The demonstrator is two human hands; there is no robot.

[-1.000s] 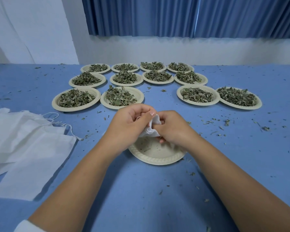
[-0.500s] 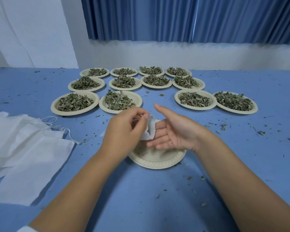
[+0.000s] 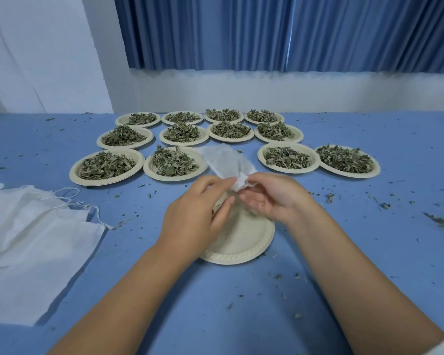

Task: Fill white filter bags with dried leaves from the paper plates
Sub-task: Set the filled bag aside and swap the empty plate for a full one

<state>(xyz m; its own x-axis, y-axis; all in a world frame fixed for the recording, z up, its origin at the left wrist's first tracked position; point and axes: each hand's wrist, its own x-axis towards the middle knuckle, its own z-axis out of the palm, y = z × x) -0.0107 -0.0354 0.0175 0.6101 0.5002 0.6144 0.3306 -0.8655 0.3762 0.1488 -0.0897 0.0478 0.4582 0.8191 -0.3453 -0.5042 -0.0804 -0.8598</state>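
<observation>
A white filter bag, blurred, stretches away from me above the table. My left hand and my right hand both pinch its near end at the middle of the view. Under the hands lies a paper plate holding only a few crumbs. Beyond them stand several paper plates of dried leaves, the nearest ones at the left, the centre and the right. A pile of flat white filter bags with drawstrings lies at the left.
The table is covered with a blue cloth scattered with leaf crumbs, thickest at the right. A white wall and blue curtains stand behind the far plates.
The bag, bunched small between the hands a second ago, is now stretched out away from me. My right hand opened flat half a second ago and has closed on the bag's end again.
</observation>
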